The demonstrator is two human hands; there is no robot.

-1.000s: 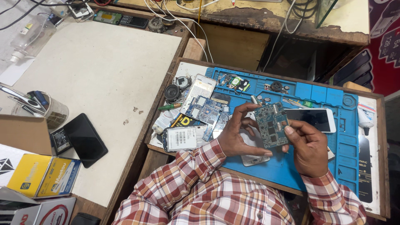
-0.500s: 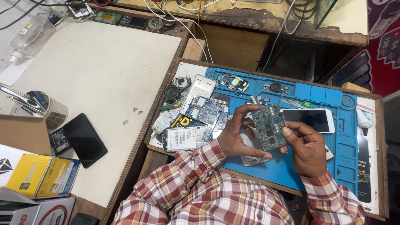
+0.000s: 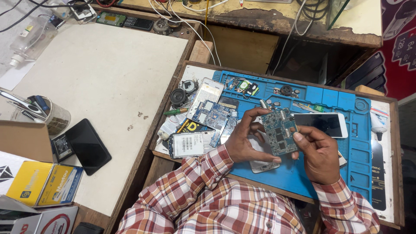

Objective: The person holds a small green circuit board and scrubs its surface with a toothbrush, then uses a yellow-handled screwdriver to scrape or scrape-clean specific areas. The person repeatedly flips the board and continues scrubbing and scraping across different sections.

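1. Sitting far to the left of both hands, on the pale counter, are one black phone lying flat, one glass jar of tools and one yellow box.
2. Just left of the left hand's fingers lie loose phone parts: one battery with a white label, two round black speakers, and one blue board among smaller pieces too jumbled to count.
3. The left hand is closed on the blue circuit board, thumb at its lower edge and fingers curled over its top left.
4. The right hand grips the same board from the right side, thumb pressed on its face; the board is lifted, tilted, above the blue work mat.
5. Under the fingers lies one pale phone shell; just right of them lies one white phone, screen up.
6. Judging by this, the handset is already apart and its board is out; nothing shows reassembly begun.
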